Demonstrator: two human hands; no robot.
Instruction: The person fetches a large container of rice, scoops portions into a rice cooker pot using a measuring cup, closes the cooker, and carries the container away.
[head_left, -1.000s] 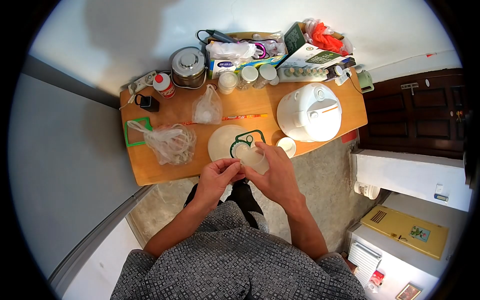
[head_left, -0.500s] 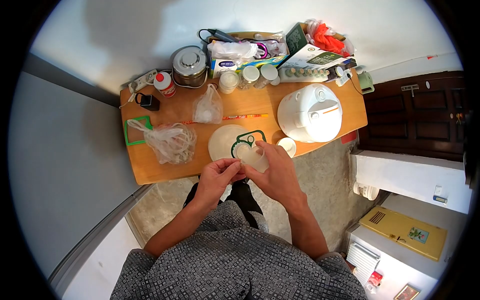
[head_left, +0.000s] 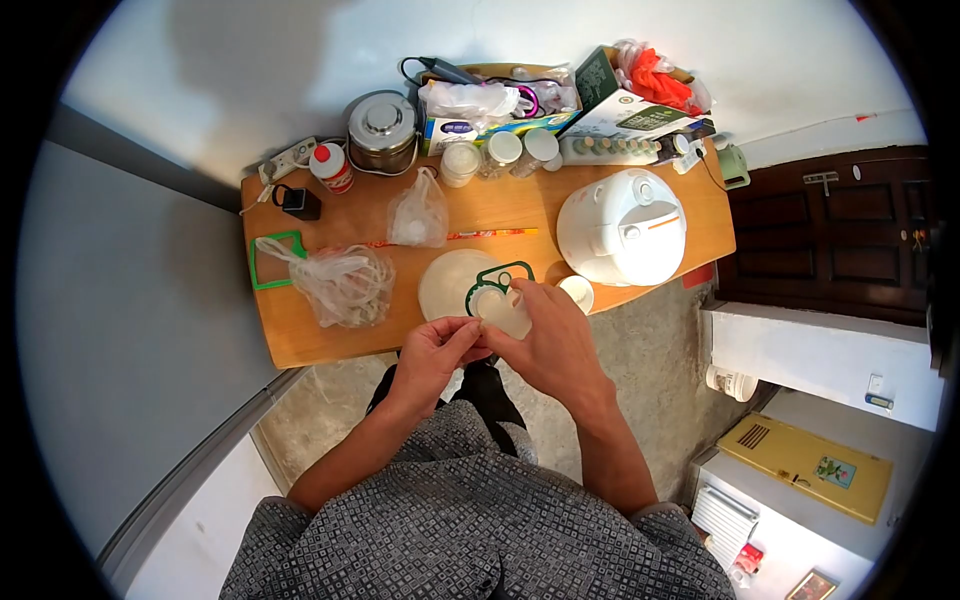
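Note:
My right hand (head_left: 550, 335) grips a small translucent cup (head_left: 507, 312) over the table's front edge. Beside it, my left hand (head_left: 437, 357) is closed, thumb and fingertips pinched together near the cup's rim; what they hold is too small to make out. Behind the cup lie a round pale lid (head_left: 447, 284) and a green-edged piece (head_left: 517, 268). A small white cup (head_left: 576, 293) stands just right of my right hand.
On the wooden table (head_left: 350, 349) are a white cooker (head_left: 622, 228), clear plastic bags (head_left: 350, 287), a green frame (head_left: 254, 266) and a patterned strip (head_left: 500, 233). Jars (head_left: 502, 150), a metal pot (head_left: 382, 132) and filled boxes (head_left: 470, 130) line the back.
The translucent cup has tilted and turned slightly within my right hand, and the fingers of that hand have shifted a little. My left hand has hardly moved.

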